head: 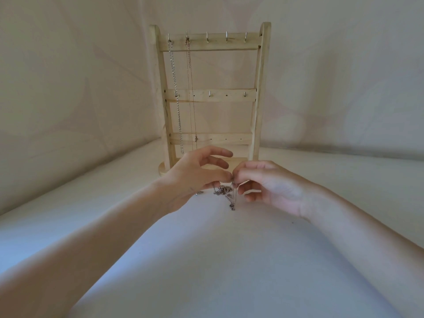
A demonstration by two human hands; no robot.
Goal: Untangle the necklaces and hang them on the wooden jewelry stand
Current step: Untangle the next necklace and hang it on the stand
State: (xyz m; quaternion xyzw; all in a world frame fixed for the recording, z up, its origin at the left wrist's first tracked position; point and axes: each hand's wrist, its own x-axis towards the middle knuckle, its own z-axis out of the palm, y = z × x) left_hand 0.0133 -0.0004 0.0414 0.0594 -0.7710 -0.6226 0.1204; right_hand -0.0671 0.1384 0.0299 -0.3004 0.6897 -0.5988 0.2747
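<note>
Hands are pinching the knotted necklaces [226,193]: our left hand [195,177] and right hand [268,184] are holding them close to pick them apart. Two chains [181,92] are hanging on the wooden stand [259,88].

One wooden jewelry stand [210,97] stands at the far centre, with three crossbars. The top bar [210,41] carries five hooks, the middle bar [210,95] three; on the bottom bar [210,138] only small holes show. Two necklaces hang from the two leftmost top hooks: a heavier chain [176,97] and a finer chain [191,92]. Two hands, the left hand [197,177] and the right hand [268,184], meet at one tangled bunch of chains [226,192]; how many necklaces it contains cannot be counted.
</note>
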